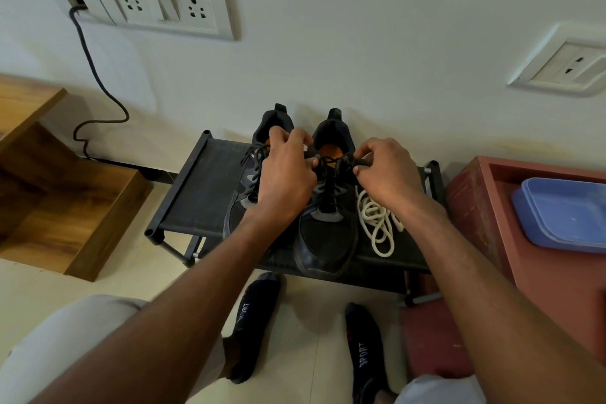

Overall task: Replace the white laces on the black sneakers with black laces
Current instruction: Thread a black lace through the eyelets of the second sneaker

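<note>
While the right sneaker runs heel-to-wall, toe toward the person, the left hand and right hand each pinch a black lace end across its collar.

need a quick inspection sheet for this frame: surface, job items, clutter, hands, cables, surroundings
Surface: black shoe rack, fabric top shelf, against the wall.
Job's things: right sneaker with black lace threaded up to the top eyelets; left sneaker beside it, also black-laced, partly hidden; removed white laces coiled on the shelf to the right.
Clutter: nothing seen on the shelf.
Hands: left hand and right hand each pinch a black lace end at the right sneaker's top.
Cables: dark cable runs from the wall plate to the floor.
Surroundings: wooden furniture left; red cabinet with blue tub right.
</note>
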Demonstrator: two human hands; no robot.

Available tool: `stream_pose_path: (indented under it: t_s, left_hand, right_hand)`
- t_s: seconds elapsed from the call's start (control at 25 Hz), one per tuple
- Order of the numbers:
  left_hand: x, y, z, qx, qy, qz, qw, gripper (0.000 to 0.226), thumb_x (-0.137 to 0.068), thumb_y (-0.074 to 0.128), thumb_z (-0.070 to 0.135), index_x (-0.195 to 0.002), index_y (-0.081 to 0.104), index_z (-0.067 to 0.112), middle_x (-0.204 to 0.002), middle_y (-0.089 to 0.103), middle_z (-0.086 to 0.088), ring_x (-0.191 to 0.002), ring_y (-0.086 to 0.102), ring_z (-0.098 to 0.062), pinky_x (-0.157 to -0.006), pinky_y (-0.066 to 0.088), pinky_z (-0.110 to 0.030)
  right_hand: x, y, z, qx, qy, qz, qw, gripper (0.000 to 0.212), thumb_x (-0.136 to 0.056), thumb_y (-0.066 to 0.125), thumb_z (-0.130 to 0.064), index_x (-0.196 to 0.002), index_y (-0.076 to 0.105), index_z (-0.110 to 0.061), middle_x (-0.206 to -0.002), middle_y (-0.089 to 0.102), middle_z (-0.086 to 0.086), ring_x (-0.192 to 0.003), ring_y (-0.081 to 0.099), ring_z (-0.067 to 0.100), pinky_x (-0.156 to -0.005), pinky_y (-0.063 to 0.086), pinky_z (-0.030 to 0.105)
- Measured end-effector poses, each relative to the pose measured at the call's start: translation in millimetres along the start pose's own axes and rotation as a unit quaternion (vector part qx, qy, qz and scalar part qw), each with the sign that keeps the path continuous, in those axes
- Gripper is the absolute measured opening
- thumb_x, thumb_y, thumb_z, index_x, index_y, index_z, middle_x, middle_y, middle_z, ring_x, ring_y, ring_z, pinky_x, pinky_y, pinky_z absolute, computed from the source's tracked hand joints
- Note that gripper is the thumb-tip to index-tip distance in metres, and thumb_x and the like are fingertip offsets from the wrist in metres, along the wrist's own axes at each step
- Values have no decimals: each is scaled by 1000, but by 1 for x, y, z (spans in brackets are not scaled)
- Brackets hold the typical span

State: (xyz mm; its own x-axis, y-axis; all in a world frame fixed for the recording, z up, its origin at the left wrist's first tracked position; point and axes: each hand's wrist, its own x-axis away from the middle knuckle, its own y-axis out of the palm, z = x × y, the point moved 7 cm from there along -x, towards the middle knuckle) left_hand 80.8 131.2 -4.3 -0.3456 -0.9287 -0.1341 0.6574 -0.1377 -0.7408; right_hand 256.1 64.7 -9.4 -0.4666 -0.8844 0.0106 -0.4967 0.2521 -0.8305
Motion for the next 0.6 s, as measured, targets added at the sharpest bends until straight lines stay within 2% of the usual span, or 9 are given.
stream_pose_path:
  t_s: [0.04, 0.12, 0.2, 0.28, 0.44, 0.52, 0.6]
  left_hand:
    - [-1, 2, 2, -20, 13, -11, 1000, 30, -99, 67, 10, -126, 58, 19, -128, 49, 0, -74, 49, -1, -65, 38, -15]
    - [-1, 8, 0, -34, 16, -46, 998, 35, -98, 66, 7, -131, 58, 17, -123, 59, -2, -86, 57, -11, -75, 48, -28]
    - [-3, 10, -3, -43, 8, -54, 998, 21, -99, 67, 13, -120, 65, 16, -109, 66, -3, -93, 63, -20, -76, 50, -36]
    - [-5, 5, -3, -49, 9, -39, 998, 6, -100, 67, 20, -102, 71, 15, -93, 67, -2, -84, 64, -23, -70, 50, -38]
    - [-8, -8, -6, -82, -4, -17, 996, 13, -99, 66, 18, -88, 72, 14, -86, 66, -3, -77, 62, -27, -64, 43, -36]
    - [-9, -16, -7, -119, -16, -1, 993, 14, -98, 65, 16, -86, 71, 13, -82, 67, -5, -77, 62, -29, -66, 45, -38]
    - [-9, -23, -7, -153, -17, 9, 988, 14, -97, 64, 16, -84, 69, 14, -78, 67, -6, -78, 61, -30, -75, 48, -42]
  right_hand:
    - [1, 1, -1, 4, -2, -4, 1000, 24, -93, 76, -14, -115, 69, -23, -114, 65, 0, -96, 64, 18, -77, 49, 31]
    - [3, 8, -4, -10, -5, -19, 1000, 27, -93, 77, -14, -117, 69, -21, -110, 67, -1, -95, 65, 18, -78, 53, 32]
    - [4, 10, -6, -17, -3, -11, 1000, 23, -93, 76, -16, -114, 70, -22, -102, 71, 0, -91, 69, 19, -79, 59, 36]
    - [5, 5, -7, -12, 0, 9, 1000, 10, -96, 73, -16, -104, 74, -22, -96, 72, 1, -86, 69, 19, -78, 60, 38]
    - [6, -10, 0, 20, 35, 32, 999, 13, -94, 63, -10, -89, 73, -17, -91, 71, 3, -80, 68, 22, -75, 59, 39]
    - [5, -18, 9, 29, 78, 42, 996, 16, -92, 59, -11, -86, 72, -15, -85, 72, 4, -75, 68, 26, -72, 61, 42]
    - [6, -20, 10, 23, 98, 38, 994, 18, -93, 57, -12, -84, 72, -16, -84, 71, 4, -72, 66, 25, -70, 60, 41]
